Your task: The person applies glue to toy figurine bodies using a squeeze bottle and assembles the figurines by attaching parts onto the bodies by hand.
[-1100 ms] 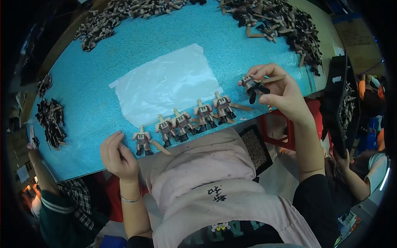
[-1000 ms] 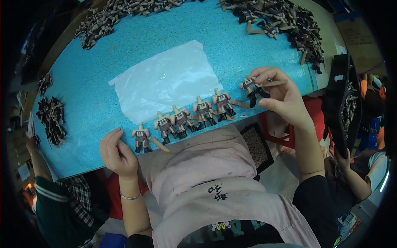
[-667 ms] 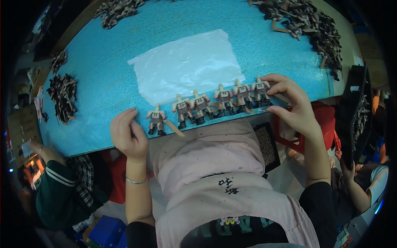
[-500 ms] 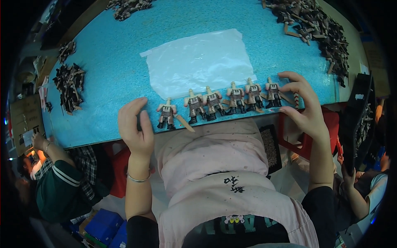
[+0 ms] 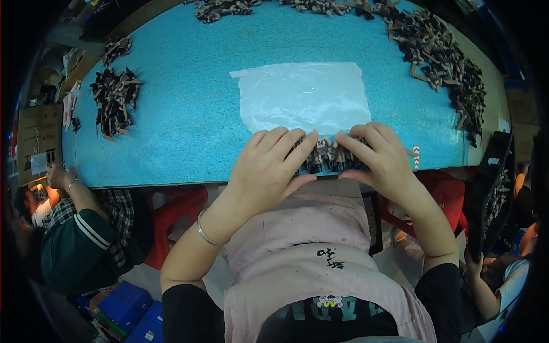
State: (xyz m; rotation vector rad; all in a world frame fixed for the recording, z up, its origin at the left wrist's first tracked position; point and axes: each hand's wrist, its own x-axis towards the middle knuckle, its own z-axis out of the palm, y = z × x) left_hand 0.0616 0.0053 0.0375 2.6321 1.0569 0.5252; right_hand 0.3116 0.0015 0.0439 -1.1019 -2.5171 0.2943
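Note:
A row of small toy figures point(image 5: 322, 155) with dark boots and grey-brown bodies lies at the table's near edge, squeezed together between my two hands. My left hand point(image 5: 266, 163) curls round the left end of the row, thumb below and fingers above. From the other side my right hand point(image 5: 382, 157) closes on the right end in the same way. Only the middle figures show; the outer ones are hidden under my fingers. Just beyond the row lies a clear plastic sheet point(image 5: 303, 94), flat on the blue tabletop point(image 5: 189, 114).
Heaps of similar figures lie along the right side point(image 5: 440, 57), the far edge point(image 5: 226, 8) and the left point(image 5: 114, 100). A person in a green sleeve point(image 5: 77, 251) sits at left. At right, another person's hand point(image 5: 473, 263) touches a black tray point(image 5: 486, 194). Red stools point(image 5: 171, 223) stand below.
My hands have come inward from both ends of the row and closed on it. The spaced-out figures are now bunched together. The view has shifted slightly.

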